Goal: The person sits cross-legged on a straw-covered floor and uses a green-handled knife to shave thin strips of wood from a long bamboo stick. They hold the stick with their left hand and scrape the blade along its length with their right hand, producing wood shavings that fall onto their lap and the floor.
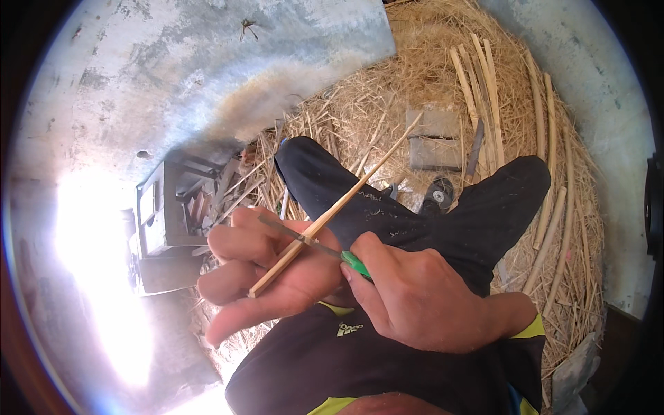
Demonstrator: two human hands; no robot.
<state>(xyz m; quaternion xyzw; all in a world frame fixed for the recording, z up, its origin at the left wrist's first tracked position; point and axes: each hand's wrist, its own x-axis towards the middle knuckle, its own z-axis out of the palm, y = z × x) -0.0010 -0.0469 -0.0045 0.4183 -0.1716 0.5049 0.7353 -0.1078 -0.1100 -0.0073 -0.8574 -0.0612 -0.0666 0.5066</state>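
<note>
Across the palm and fingers of my left hand point(304, 282) lies a slim pale stick point(370, 173), probably split bamboo, tapering toward its far upper-right end. That palm is turned up, with the fingers pointing left and partly bent. My right hand point(429, 297) is closed around the green handle of a small knife point(355, 265). The knife's narrow blade crosses over the stick above my left palm and appears to touch it. Part of the handle is hidden inside my right fist.
Straw-like shavings point(373, 86) cover the ground beyond my bent legs point(346, 187). Several long split strips point(492, 104) lie at the right. Grey blocks point(434, 152) sit between my knees. An open wooden box point(162, 214) stands at the left, by a weathered wall point(173, 76).
</note>
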